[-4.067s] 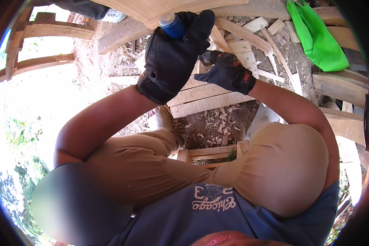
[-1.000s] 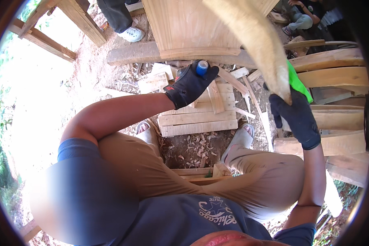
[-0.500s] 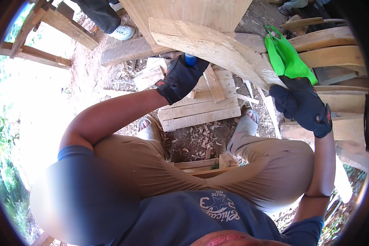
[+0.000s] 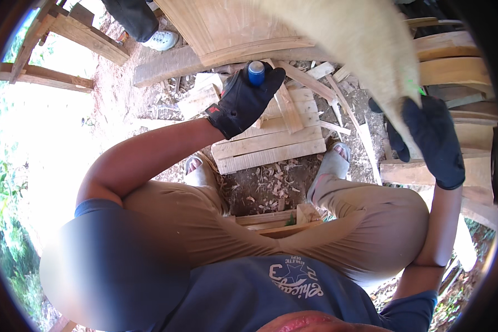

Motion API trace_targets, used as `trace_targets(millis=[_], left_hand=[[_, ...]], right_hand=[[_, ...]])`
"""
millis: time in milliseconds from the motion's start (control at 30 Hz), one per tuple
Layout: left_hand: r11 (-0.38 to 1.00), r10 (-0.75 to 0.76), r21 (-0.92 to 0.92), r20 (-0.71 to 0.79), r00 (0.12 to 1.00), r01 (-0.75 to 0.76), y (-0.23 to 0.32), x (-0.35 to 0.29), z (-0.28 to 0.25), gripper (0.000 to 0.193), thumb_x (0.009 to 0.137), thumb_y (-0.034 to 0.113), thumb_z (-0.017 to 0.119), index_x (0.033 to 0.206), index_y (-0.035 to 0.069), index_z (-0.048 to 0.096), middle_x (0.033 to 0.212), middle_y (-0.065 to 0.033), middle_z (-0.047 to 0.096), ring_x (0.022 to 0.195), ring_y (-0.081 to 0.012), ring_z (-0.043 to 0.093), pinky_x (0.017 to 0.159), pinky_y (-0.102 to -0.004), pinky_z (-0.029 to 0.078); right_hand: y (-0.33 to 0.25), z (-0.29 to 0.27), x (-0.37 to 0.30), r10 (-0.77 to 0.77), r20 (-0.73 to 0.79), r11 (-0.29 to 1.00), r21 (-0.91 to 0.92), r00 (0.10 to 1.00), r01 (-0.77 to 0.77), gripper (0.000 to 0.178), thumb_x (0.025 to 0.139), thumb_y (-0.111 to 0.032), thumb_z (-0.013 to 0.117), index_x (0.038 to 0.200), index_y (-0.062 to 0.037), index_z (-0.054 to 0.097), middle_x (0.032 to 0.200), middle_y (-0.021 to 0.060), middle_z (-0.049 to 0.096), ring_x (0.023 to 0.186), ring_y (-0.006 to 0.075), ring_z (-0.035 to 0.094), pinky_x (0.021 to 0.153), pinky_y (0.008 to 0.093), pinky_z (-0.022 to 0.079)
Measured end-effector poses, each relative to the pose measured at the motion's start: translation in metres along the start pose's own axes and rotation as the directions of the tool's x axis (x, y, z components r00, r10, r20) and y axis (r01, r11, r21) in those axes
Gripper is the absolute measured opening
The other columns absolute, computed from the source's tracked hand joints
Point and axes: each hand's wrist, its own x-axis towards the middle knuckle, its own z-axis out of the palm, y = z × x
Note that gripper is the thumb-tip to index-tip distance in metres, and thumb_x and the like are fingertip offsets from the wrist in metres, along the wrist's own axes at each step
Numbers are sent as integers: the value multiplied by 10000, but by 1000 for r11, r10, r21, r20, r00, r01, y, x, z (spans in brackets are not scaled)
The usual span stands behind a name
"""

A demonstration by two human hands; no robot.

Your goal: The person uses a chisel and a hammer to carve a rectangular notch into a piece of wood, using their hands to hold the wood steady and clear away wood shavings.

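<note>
My left hand (image 4: 243, 99), in a black glove, is closed around a blue tool handle (image 4: 256, 74) with a pale round end. What sits at the other end of that tool is hidden. My right hand (image 4: 432, 138), gloved too, grips the lower end of a long curved piece of wood (image 4: 365, 47), its fingers on either side of it. The piece is tilted up and away from me, smeared by motion, and its far end runs out of the picture at the top.
A small slatted wooden platform (image 4: 271, 152) lies between my feet among shavings and offcuts. Beyond it are a thick beam (image 4: 166, 66) and a wide board (image 4: 232, 25). Curved boards (image 4: 454, 72) are stacked at right. Another person's shoe (image 4: 161, 41) shows at far left.
The curved piece has swung up and to the right off the beam, now covering most of the green bag. My right hand has moved slightly right and turned. My left hand has barely moved.
</note>
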Motion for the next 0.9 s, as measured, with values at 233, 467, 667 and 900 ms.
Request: trace_targets(millis=[233, 467, 667, 900], left_hand=[[985, 163, -43, -95, 982, -168, -5, -3, 5, 324, 1005, 365, 714, 956, 46, 697, 824, -84, 727, 767, -202, 689, 727, -390, 551], [997, -45, 65, 23, 999, 44, 4, -4, -2, 338, 1019, 361, 691, 944, 32, 703, 816, -47, 710, 741, -144, 664, 725, -339, 546], [990, 98, -91, -88, 991, -106, -5, -4, 7, 347, 1013, 363, 708, 877, 45, 682, 723, -88, 662, 712, -200, 659, 692, -397, 529], [997, -77, -30, -14, 997, 77, 0, -2, 0, 357, 1022, 357, 692, 861, 38, 704, 730, -75, 690, 730, -187, 679, 705, -379, 542]], right_hand=[[-6, 2, 4, 83, 94, 973, -225, 992, -60, 443, 1039, -438, 616, 1044, -1, 689, 645, 54, 601, 516, 136, 539, 496, 305, 430], [1, 2, -4, -118, 25, 988, 99, 993, 115, 461, 1118, -392, 521, 1153, 34, 691, 612, 54, 569, 489, 124, 520, 466, 292, 405], [3, 3, 5, -23, 102, 944, -325, 995, 55, 559, 1046, -554, 582, 918, -19, 683, 610, 66, 608, 486, 157, 532, 504, 360, 435], [5, 5, 3, -99, 62, 985, 149, 993, 89, 413, 1127, -341, 525, 1026, 29, 678, 619, 53, 574, 474, 145, 516, 462, 294, 413]])
